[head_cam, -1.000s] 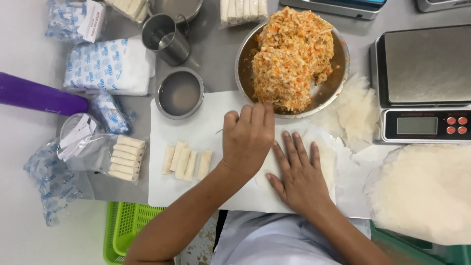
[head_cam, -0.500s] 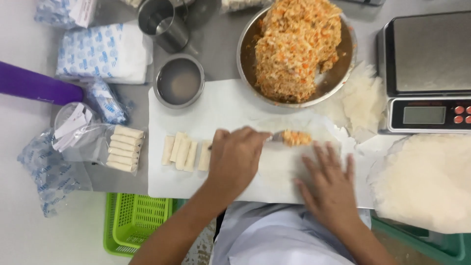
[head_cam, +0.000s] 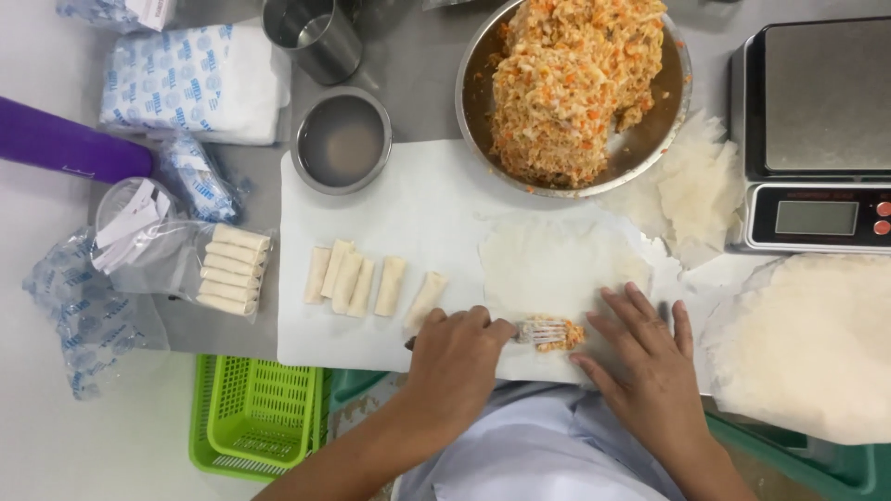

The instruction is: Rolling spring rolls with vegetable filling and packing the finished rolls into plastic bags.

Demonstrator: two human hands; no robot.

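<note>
From the head view I see my left hand (head_cam: 455,357) closed around a fork (head_cam: 541,331), whose handle is mostly hidden inside the fist; only the tines show, resting in a small heap of orange-flecked filling (head_cam: 563,336) at the near edge of a thin round wrapper (head_cam: 557,264). My right hand (head_cam: 650,366) lies flat and open, fingers spread, pressing the wrapper's near right corner and holding nothing. The wrapper sits on a white board (head_cam: 408,204), and its pale edges are hard to separate from the board beneath. To the left on the board lie finished rolls (head_cam: 357,278). At the far side, a metal bowl of filling (head_cam: 575,83) is cut off by the top edge. A scale (head_cam: 817,139) at the right and a stack of wrappers (head_cam: 817,343) near it both run out of frame, as does the green basket (head_cam: 255,413) at the near left.
</note>
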